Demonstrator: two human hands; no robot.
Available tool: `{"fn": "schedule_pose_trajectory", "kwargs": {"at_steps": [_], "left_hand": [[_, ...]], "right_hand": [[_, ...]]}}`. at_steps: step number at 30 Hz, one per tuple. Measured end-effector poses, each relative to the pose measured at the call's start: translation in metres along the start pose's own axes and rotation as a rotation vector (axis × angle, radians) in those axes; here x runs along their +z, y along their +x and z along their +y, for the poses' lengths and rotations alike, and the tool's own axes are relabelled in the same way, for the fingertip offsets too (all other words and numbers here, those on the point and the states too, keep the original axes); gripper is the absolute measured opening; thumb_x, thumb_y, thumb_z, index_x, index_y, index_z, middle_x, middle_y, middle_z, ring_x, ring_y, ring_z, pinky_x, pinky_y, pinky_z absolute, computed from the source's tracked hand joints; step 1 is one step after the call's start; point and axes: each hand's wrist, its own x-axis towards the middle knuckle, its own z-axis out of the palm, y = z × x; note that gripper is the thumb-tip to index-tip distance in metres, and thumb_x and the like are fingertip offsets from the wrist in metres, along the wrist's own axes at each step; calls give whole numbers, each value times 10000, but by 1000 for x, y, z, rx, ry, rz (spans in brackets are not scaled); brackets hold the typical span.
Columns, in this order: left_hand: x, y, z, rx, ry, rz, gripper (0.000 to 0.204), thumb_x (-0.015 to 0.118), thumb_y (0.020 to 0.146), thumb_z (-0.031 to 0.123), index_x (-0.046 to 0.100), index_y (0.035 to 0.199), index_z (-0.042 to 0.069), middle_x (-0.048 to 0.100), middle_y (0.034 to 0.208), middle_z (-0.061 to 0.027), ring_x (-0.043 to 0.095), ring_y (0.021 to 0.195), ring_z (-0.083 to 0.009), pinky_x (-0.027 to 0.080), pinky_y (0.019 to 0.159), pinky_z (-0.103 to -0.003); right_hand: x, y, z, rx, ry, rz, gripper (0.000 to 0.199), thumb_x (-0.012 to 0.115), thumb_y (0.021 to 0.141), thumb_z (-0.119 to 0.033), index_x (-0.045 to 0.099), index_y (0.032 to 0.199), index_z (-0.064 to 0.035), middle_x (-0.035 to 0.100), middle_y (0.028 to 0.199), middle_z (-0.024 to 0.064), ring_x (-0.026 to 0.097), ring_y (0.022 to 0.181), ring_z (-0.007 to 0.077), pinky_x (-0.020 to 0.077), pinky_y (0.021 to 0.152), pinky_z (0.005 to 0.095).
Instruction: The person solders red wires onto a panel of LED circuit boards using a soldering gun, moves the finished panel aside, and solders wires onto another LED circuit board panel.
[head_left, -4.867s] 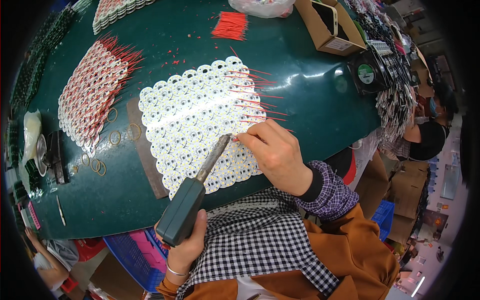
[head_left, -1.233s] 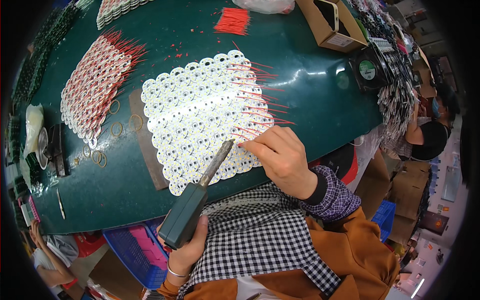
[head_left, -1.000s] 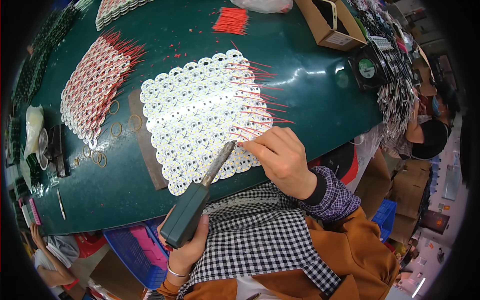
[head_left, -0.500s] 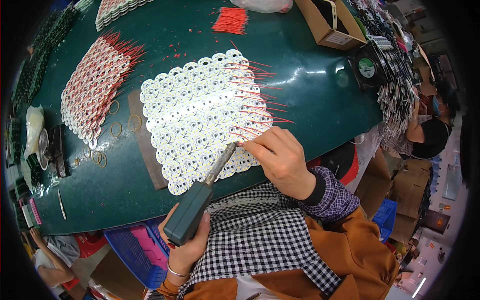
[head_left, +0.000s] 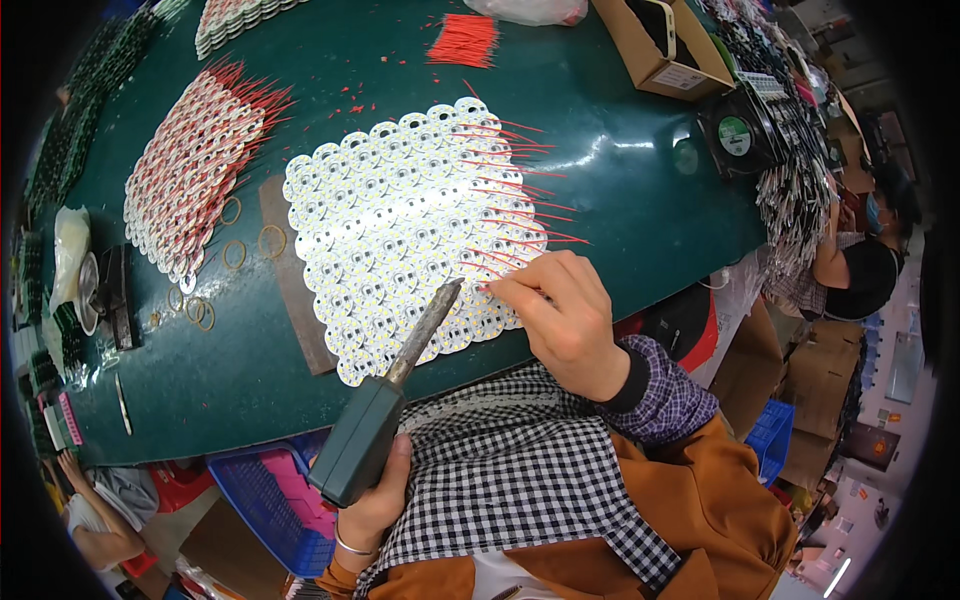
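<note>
Glossy dark green worktable [head_left: 640, 170] reflects overhead light.

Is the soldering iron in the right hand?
No, the left hand grips the soldering iron; the right hand pinches a red wire.

The left hand [head_left: 375, 505] grips a soldering iron [head_left: 385, 405], its tip on the white panel of round boards [head_left: 400, 225]. The right hand [head_left: 565, 320] pinches a red wire [head_left: 500, 262] beside it on the green bench [head_left: 620, 190].
</note>
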Motion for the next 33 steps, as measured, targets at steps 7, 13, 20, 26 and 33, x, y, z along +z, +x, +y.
{"fn": "schedule_pose_trajectory", "kwargs": {"at_steps": [7, 13, 20, 26, 33], "left_hand": [[-4, 2, 7, 4, 46, -52, 388, 727, 853, -39, 638, 1231, -27, 699, 1139, -124, 671, 992, -181, 540, 851, -302], [-3, 4, 12, -114, 41, -90, 364, 741, 866, 5, 646, 1217, -17, 700, 1120, -116, 666, 1018, -181, 524, 896, -304], [2, 8, 17, -115, 98, -40, 224, 750, 825, 25, 690, 1033, -32, 686, 921, -105, 650, 773, -186, 517, 707, -293], [2, 9, 15, -45, 88, -24, 221, 758, 819, 29, 692, 1021, -33, 684, 899, -99, 643, 749, -184, 512, 690, -292], [0, -1, 4, -16, 69, 1, 278, 764, 846, 7, 682, 1111, -11, 694, 998, -64, 647, 825, -134, 534, 735, -292]], "right_hand": [[0, -1, -5, -6, 37, 5, 230, 660, 726, -49, 698, 951, -20, 592, 836, 53, 594, 793, 223, 473, 707, 351], [0, -1, -6, -1, 29, -17, 239, 659, 717, -49, 699, 951, -20, 592, 836, 56, 598, 797, 225, 487, 720, 350], [1, -2, -7, 2, 20, -21, 233, 657, 718, -55, 690, 946, -20, 588, 832, 60, 598, 796, 226, 494, 733, 355], [1, -2, -7, 2, 13, -30, 226, 652, 727, -53, 686, 949, -22, 585, 838, 58, 597, 801, 225, 495, 740, 355], [1, -3, -8, 12, 20, -29, 210, 651, 731, -52, 682, 937, -24, 582, 843, 60, 596, 808, 227, 495, 740, 355]]}}
